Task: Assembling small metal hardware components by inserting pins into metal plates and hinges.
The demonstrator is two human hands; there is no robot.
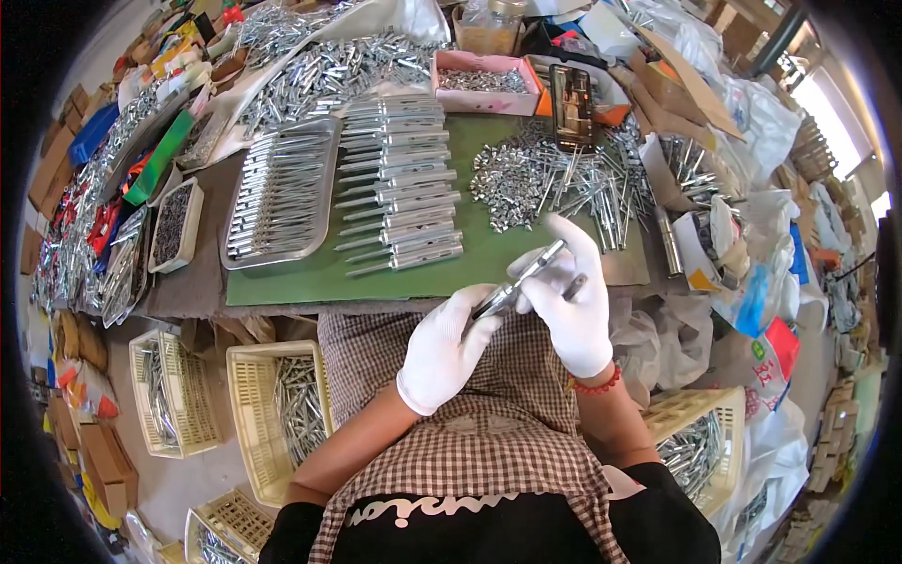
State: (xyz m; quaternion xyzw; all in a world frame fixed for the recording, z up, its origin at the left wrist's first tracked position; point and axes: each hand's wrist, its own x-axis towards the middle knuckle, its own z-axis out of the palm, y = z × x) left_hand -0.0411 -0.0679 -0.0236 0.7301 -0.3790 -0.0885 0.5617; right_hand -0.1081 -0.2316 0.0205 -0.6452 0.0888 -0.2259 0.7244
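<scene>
Both hands gloved white, above the lap just off the table's near edge. Left hand (442,350) closed around the lower end of a metal rod part (520,279); right hand (570,293) pinches its upper end, fingers curled (a second short piece sits in that palm). Beyond, on the green mat (489,249): a row of finished metal pieces (399,183) mid-table, a loose pile of small metal parts (554,179) toward the right edge, a metal tray (282,193) of rods at left. Pink box (486,83) at the far edge.
</scene>
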